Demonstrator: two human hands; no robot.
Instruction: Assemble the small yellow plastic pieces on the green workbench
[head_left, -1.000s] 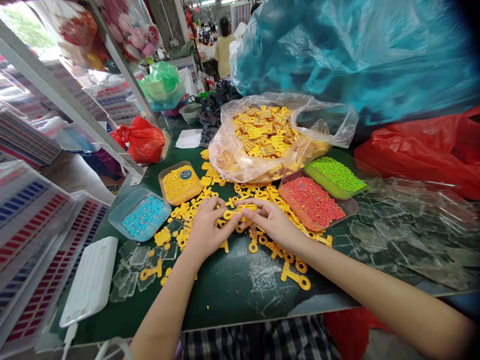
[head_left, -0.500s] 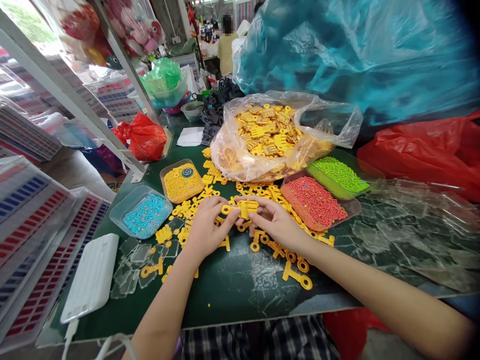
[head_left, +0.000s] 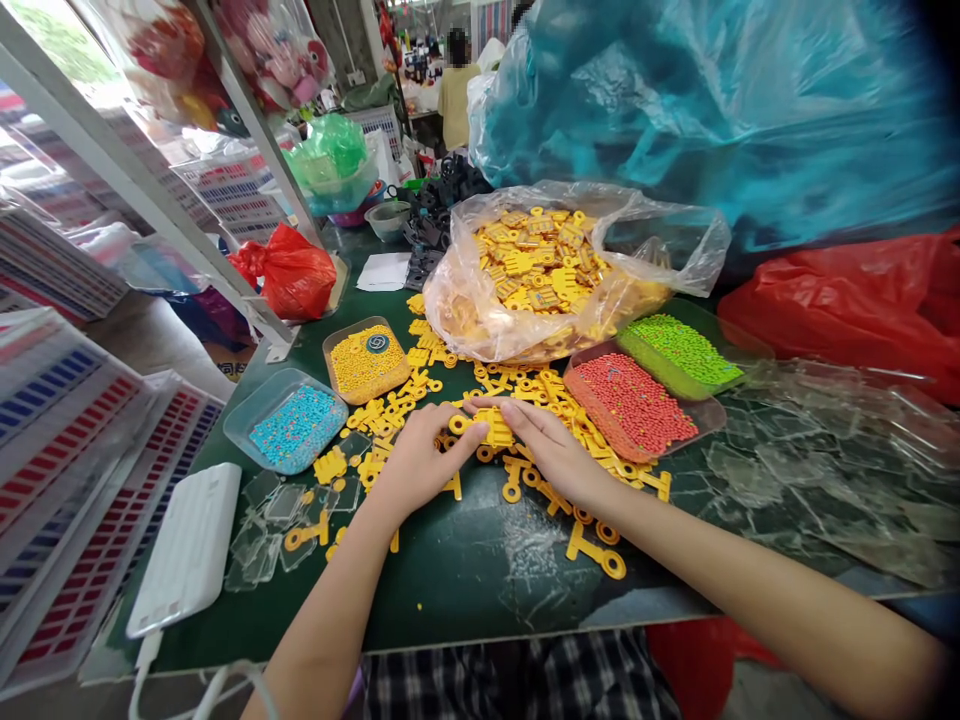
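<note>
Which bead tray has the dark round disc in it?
The yellow-bead tray: it alone holds a dark disc; the blue-bead tray, red-bead tray and green-bead tray show none.

the right hand point(head_left: 559, 455) changes its hold: its thumb no longer curls at the yellow piece's point(head_left: 497, 428) four o'clock but lies higher, near its two o'clock, with the fingers straighter and closer together. the piece itself is turned, its body now reaching further toward six o'clock and less toward three. the left hand's point(head_left: 416, 462) thumb tip sits slightly further toward three o'clock.
</note>
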